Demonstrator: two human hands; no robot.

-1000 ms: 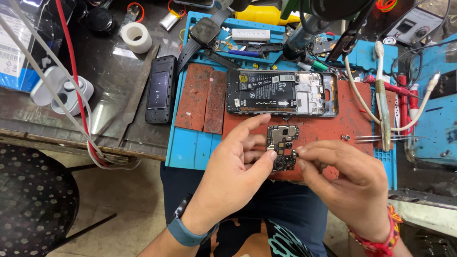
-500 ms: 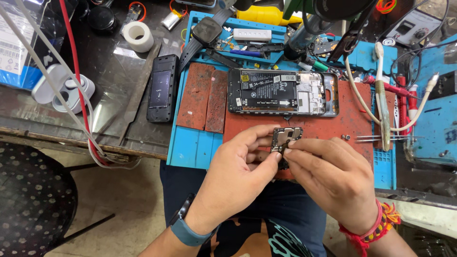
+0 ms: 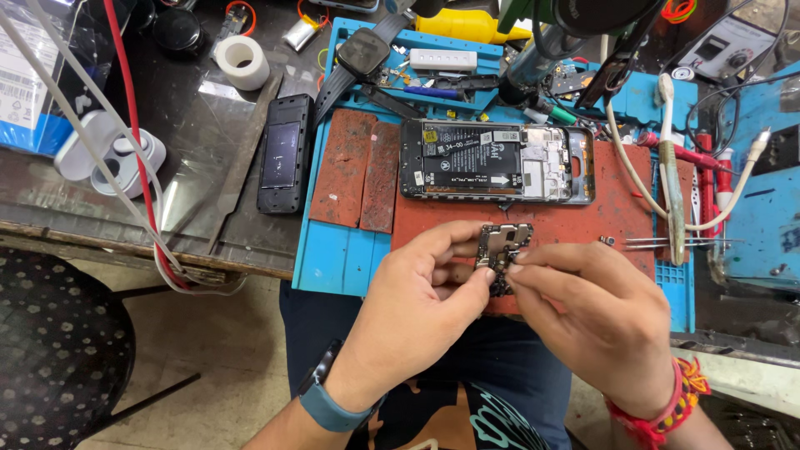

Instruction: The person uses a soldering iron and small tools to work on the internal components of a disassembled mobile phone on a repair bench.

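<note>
My left hand and my right hand meet over the near edge of a red work mat. Both pinch a small phone circuit board between thumb and fingertips; its lower part is hidden by my fingers. Just beyond it lies an opened phone with its back off, the black battery and inner metal frame showing. A blue band is on my left wrist, a red thread bracelet on my right.
A blue repair mat lies under the red one. A black phone sits left of it, a tape roll and smartwatch farther back. Tweezers and white cables lie right. A stool stands lower left.
Both hands shifted slightly and lifted the circuit board a little higher toward the opened phone. My right fingers moved from its lower edge onto its side.
</note>
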